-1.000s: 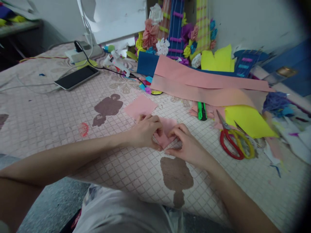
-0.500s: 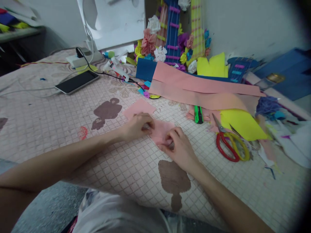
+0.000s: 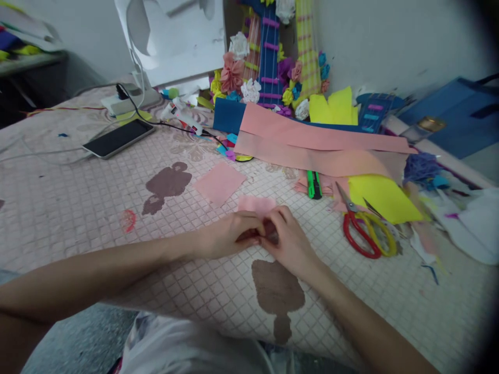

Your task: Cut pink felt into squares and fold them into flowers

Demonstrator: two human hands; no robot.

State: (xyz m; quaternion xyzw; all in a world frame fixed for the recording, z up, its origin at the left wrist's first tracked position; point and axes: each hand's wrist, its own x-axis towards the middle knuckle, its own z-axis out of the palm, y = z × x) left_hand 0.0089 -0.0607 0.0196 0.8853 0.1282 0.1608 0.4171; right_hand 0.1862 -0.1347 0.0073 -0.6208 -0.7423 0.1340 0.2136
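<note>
A small pink sheet of crepe paper is pinched between my two hands, just above or on the tablecloth. My left hand has thumb and fingers closed on its near edge. Right beside it, my right hand grips the same edge, the fingertips of both hands meeting. The part between the fingers is mostly hidden. Just beyond and to the left, a second pink paper square lies flat on the table.
Red and yellow scissors and a green box cutter lie to the right, near yellow paper. Long pink strips lie behind. A glue gun, phone and power strip with cables sit at the back left.
My left hand has moved right and nearer to me, to meet my right hand at the paper's near edge. The flat pink square is now fully uncovered.
</note>
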